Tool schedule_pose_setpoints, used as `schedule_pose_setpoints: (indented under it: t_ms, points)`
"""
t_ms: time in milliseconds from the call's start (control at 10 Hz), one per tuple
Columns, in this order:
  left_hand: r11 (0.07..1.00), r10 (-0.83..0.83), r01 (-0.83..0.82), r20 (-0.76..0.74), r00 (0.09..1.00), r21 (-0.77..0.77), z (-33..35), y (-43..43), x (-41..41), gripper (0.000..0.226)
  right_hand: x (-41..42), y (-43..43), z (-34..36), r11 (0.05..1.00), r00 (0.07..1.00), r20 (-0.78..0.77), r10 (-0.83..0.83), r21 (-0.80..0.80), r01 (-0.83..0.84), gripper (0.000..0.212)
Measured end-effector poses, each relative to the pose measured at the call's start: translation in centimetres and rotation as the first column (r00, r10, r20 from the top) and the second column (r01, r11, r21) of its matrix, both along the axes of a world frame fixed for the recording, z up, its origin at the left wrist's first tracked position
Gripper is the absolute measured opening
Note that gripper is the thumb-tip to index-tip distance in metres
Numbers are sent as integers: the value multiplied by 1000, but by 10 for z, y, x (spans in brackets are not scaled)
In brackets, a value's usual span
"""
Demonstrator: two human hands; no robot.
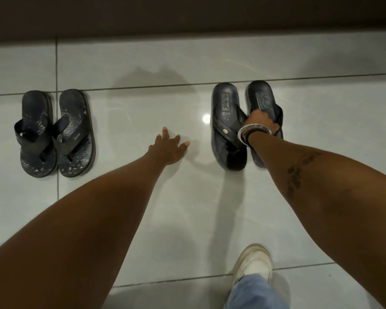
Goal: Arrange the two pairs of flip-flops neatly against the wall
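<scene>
Two pairs of dark flip-flops lie on the glossy tiled floor, heels toward the dark wall [187, 16]. The left pair [56, 134] has patterned soles and sits side by side with straps overlapping. The right pair [230, 128] has smooth black soles with stamped logos. My right hand [262, 121], with bangles at the wrist, grips the strap of the right pair's right flip-flop [260, 97]. My left hand [169, 146] hovers over the floor between the pairs, fingers spread and holding nothing.
White marbled floor tiles [143, 108] with dark grout lines stretch to the wall base. My right foot in a white shoe [252, 264] and a jeans leg [254, 293] stand at the bottom, behind the right pair.
</scene>
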State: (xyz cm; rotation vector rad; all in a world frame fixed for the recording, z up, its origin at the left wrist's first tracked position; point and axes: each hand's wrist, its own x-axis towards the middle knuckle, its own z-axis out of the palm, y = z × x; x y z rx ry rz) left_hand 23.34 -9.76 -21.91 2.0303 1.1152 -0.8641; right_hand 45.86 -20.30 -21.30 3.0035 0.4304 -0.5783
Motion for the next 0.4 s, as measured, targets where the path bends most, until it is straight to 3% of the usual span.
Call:
schedule_pose_setpoints:
  t_ms: [100,200,400]
  points:
    - [992,-107,108,-14,994,70,-1,3,-2,63,2,-1,6,1000,1000,-21,-13,1,13,14]
    - [976,-166,162,19,986,143,15,9,-9,61,-6,-8,23,997,998,2,66,-41,-66,28]
    - [908,-159,53,225,961,415,130,24,-21,60,-37,-2,135,900,898,113,426,50,-433,44]
